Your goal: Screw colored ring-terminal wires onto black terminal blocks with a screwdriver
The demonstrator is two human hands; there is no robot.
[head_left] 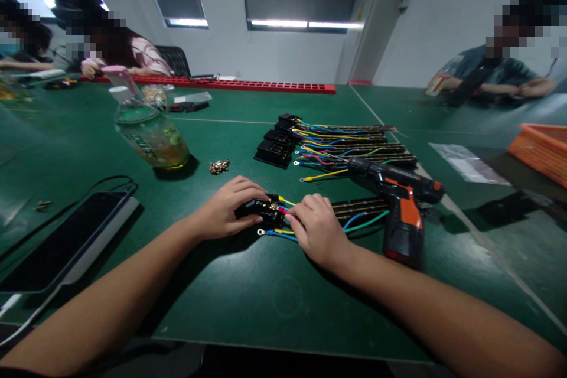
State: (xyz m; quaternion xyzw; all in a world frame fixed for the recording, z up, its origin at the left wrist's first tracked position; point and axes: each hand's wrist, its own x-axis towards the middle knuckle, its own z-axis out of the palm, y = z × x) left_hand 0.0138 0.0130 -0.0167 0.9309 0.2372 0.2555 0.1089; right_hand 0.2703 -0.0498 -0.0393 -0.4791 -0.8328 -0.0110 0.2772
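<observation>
My left hand (pixel 237 207) is closed around a small black socket module (pixel 260 208) with brass contacts, low over the green table. Fingers and thumb of my right hand (pixel 319 229) pinch a red wire with a red-sleeved terminal (pixel 282 210) at the module's right side. A yellow wire and a blue wire with a ring terminal (pixel 261 232) stick out beside it. The wires run right along a black strip (pixel 361 208). Just right of my right hand lies a black and orange cordless drill (pixel 403 207), partly over the strips.
Several similar black modules (pixel 274 147) with wired strips lie behind my hands. A pile of small screws (pixel 220 166) sits near a glass jar (pixel 150 136). A phone (pixel 62 242) lies at left, an orange basket (pixel 543 150) at right. Co-workers sit across the table.
</observation>
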